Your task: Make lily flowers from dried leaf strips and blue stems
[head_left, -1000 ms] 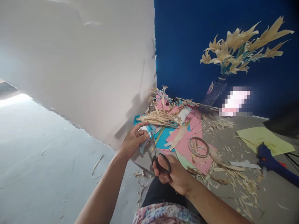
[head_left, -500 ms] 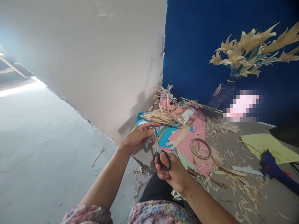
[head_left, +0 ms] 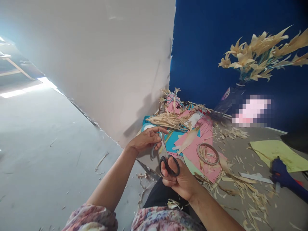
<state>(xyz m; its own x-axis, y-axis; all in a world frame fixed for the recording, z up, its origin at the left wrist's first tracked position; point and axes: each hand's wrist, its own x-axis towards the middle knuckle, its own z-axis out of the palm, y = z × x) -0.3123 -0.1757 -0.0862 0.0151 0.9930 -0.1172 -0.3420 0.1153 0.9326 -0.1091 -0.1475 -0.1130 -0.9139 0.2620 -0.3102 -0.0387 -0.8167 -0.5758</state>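
My right hand (head_left: 180, 179) grips black-handled scissors (head_left: 168, 160), thumb and fingers through the loops, blades pointing up and away. My left hand (head_left: 146, 140) pinches a small light-blue paper piece (head_left: 154, 148) that curls down beside the blades. Both hands hover over the grey floor above my knees, in front of a heap of pink and teal paper sheets (head_left: 192, 144).
A white wall stands to the left, a blue wall behind. Dried straw strips (head_left: 168, 120) lie on the paper heap. A tape ring (head_left: 208, 154), a yellow-green sheet (head_left: 276, 150), a blue glue gun (head_left: 284, 176) and a vase of straw flowers (head_left: 252, 57) are to the right. Straw clippings litter the floor.
My left hand turned the blue paper piece and moved it slightly right toward the blades. The scissors stayed in my right hand. The view shifted left.
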